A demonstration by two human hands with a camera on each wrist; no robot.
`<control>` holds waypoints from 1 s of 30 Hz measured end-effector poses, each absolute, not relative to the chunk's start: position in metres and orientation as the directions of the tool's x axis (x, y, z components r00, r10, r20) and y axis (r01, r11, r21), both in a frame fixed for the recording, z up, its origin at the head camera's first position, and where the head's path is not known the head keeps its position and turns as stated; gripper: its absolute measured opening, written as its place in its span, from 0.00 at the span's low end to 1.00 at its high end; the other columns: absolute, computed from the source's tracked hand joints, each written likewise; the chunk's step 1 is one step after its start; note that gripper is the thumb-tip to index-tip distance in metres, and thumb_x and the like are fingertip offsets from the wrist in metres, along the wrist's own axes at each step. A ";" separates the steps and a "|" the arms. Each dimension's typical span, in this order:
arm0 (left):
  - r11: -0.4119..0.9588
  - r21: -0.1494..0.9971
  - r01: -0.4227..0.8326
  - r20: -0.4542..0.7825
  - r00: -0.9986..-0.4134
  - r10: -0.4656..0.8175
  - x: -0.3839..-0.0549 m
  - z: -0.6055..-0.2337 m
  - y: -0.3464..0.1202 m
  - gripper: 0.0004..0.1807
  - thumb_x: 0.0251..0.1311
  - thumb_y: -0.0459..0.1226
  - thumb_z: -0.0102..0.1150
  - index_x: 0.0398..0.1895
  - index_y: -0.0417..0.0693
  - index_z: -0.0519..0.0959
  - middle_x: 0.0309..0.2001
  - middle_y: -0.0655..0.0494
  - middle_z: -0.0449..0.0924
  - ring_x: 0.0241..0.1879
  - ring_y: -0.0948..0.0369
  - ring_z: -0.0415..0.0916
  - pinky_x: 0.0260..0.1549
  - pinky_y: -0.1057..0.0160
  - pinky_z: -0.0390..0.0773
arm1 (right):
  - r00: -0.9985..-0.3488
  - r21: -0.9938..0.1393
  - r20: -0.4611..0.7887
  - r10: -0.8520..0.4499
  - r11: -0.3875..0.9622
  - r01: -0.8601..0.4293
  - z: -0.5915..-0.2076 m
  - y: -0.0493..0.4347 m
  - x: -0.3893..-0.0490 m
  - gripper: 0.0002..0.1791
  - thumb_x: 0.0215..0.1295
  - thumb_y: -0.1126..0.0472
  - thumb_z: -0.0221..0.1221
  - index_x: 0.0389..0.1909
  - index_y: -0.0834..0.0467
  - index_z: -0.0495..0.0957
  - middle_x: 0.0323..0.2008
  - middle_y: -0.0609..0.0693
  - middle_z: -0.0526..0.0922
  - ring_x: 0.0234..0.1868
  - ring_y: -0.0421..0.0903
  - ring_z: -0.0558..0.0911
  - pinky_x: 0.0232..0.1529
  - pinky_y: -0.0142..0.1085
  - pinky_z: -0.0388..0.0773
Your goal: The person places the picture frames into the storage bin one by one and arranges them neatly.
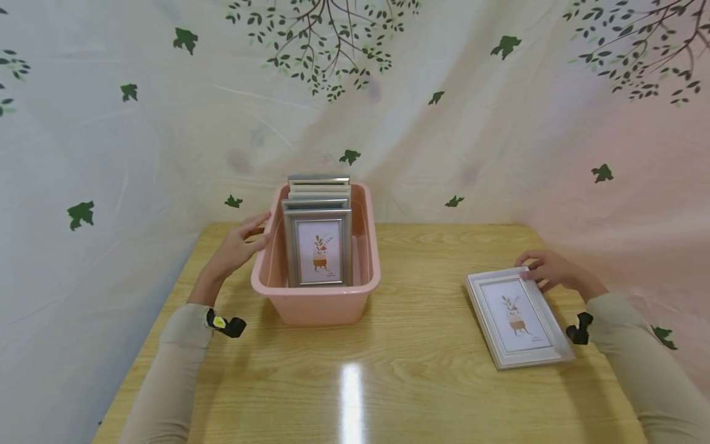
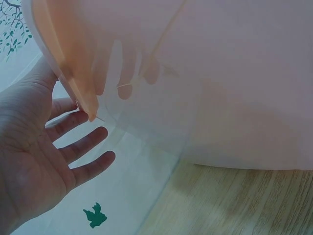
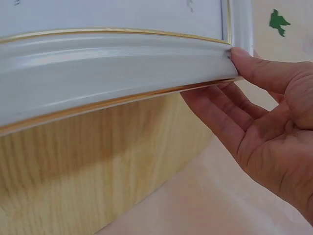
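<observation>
A pink plastic basin point(image 1: 316, 308) stands left of centre on the table. Several picture frames point(image 1: 317, 250) stand upright in it, one behind another; the front one is silver with a potted-plant print. My left hand point(image 1: 233, 250) touches the basin's left rim, its fingers spread and mostly straight in the left wrist view. At the right, my right hand point(image 1: 554, 272) pinches the far right edge of a white picture frame point(image 1: 518, 314). Its thumb point(image 3: 252, 66) presses on top and the other fingers go underneath. This edge is raised off the wood.
The wooden table point(image 1: 410, 370) has its back edge close to a pale curtain point(image 1: 410, 123) printed with leaves and branches. More curtain hangs along both sides. A light reflection shows near the table's front middle.
</observation>
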State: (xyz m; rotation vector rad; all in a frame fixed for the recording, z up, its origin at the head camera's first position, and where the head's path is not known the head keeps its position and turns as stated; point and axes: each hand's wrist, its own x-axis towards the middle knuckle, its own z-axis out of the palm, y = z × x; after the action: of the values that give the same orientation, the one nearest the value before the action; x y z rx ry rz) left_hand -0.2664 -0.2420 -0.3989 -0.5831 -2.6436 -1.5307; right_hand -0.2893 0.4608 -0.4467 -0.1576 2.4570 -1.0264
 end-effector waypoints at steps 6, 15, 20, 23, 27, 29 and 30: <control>0.444 0.830 0.338 0.216 -0.928 0.303 -0.271 -0.406 -0.244 0.33 0.75 0.33 0.52 0.78 0.37 0.55 0.77 0.34 0.50 0.69 0.32 0.59 0.63 0.32 0.63 | -0.870 -0.725 -0.381 -0.314 0.686 0.070 -0.430 0.453 -0.292 0.22 0.71 0.61 0.62 0.58 0.69 0.69 0.45 0.60 0.82 0.41 0.54 0.82 0.40 0.50 0.84; 0.450 0.822 0.348 0.232 -0.927 0.294 -0.285 -0.425 -0.254 0.34 0.75 0.39 0.55 0.80 0.48 0.57 0.78 0.41 0.51 0.69 0.36 0.60 0.62 0.34 0.66 | -0.889 -0.751 -0.302 -0.345 0.660 -0.002 -0.409 0.445 -0.290 0.23 0.71 0.61 0.62 0.60 0.68 0.69 0.50 0.65 0.81 0.45 0.57 0.83 0.42 0.53 0.85; 0.442 0.829 0.342 0.228 -0.929 0.291 -0.285 -0.425 -0.254 0.34 0.75 0.37 0.54 0.80 0.46 0.56 0.78 0.40 0.50 0.69 0.34 0.59 0.61 0.32 0.67 | -0.922 -0.766 -0.202 -0.331 0.640 -0.062 -0.402 0.443 -0.288 0.22 0.71 0.61 0.62 0.60 0.68 0.70 0.50 0.65 0.80 0.44 0.53 0.83 0.41 0.52 0.85; 0.439 0.832 0.340 0.227 -0.930 0.289 -0.283 -0.425 -0.253 0.34 0.75 0.36 0.54 0.80 0.46 0.56 0.78 0.39 0.50 0.69 0.34 0.58 0.61 0.32 0.66 | -0.935 -0.779 -0.157 -0.317 0.622 -0.080 -0.400 0.441 -0.287 0.24 0.72 0.61 0.61 0.62 0.68 0.69 0.51 0.66 0.79 0.44 0.50 0.83 0.41 0.51 0.85; 0.450 0.826 0.340 0.225 -0.930 0.290 -0.280 -0.425 -0.252 0.34 0.75 0.38 0.54 0.80 0.47 0.56 0.78 0.40 0.50 0.70 0.35 0.59 0.61 0.33 0.67 | -0.948 -0.792 -0.108 -0.301 0.602 -0.101 -0.401 0.436 -0.288 0.25 0.73 0.61 0.60 0.64 0.70 0.68 0.54 0.69 0.76 0.44 0.47 0.83 0.42 0.51 0.85; 0.449 0.825 0.342 0.226 -0.929 0.292 -0.278 -0.424 -0.251 0.34 0.75 0.38 0.54 0.80 0.48 0.56 0.78 0.41 0.51 0.70 0.35 0.59 0.62 0.34 0.67 | -0.954 -0.791 -0.089 -0.287 0.603 -0.107 -0.401 0.433 -0.288 0.26 0.74 0.60 0.60 0.64 0.70 0.67 0.56 0.70 0.75 0.44 0.47 0.83 0.42 0.50 0.85; 0.446 0.826 0.345 0.229 -0.928 0.293 -0.277 -0.424 -0.251 0.34 0.75 0.38 0.54 0.80 0.47 0.56 0.78 0.41 0.51 0.69 0.35 0.59 0.62 0.34 0.67 | -0.956 -0.790 -0.083 -0.280 0.603 -0.108 -0.401 0.431 -0.288 0.26 0.74 0.59 0.60 0.65 0.69 0.67 0.57 0.70 0.74 0.45 0.47 0.82 0.42 0.50 0.85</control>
State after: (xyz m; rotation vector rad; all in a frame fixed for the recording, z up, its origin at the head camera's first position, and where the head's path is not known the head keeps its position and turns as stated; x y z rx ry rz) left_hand -0.2772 -0.2511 -0.4241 -0.5801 -2.6261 -1.5203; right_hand -0.2884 0.4310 -0.4012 -0.3225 2.6307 -1.2765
